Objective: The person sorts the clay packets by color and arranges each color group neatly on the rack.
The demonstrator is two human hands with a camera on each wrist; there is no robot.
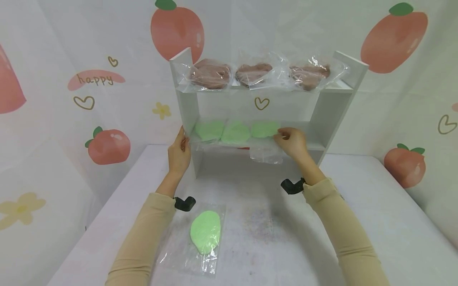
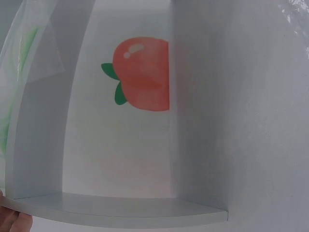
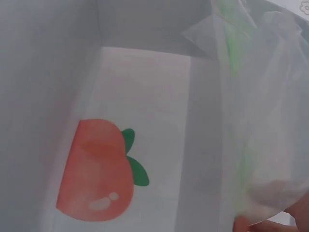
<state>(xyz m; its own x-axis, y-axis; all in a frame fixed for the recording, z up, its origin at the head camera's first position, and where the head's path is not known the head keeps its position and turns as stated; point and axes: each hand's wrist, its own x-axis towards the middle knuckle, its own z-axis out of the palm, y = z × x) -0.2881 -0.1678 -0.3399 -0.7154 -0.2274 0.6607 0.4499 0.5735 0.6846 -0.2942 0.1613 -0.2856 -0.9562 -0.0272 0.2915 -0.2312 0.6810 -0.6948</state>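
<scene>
A white shelf unit [image 1: 325, 115] stands on the table. Three flat lime-green dough pieces in clear bags lie side by side on its middle board: a left piece [image 1: 210, 130], a middle piece [image 1: 236, 132] and a right piece [image 1: 264, 129]. My right hand [image 1: 294, 143] pinches the right-hand bag near its right end, and its loose plastic [image 1: 266, 155] hangs over the board's front edge. My left hand [image 1: 179, 157] holds the unit's left side panel at middle-board height. In the left wrist view, a few fingers [image 2: 15, 221] show beside the panel's edge.
Three bagged brown lumps, left [image 1: 210, 74], middle [image 1: 253, 74] and right [image 1: 309, 75], sit on the top board. Another bagged green dough piece [image 1: 206, 232] lies on the table near my left forearm. A patterned cloth [image 1: 89, 167] hangs behind.
</scene>
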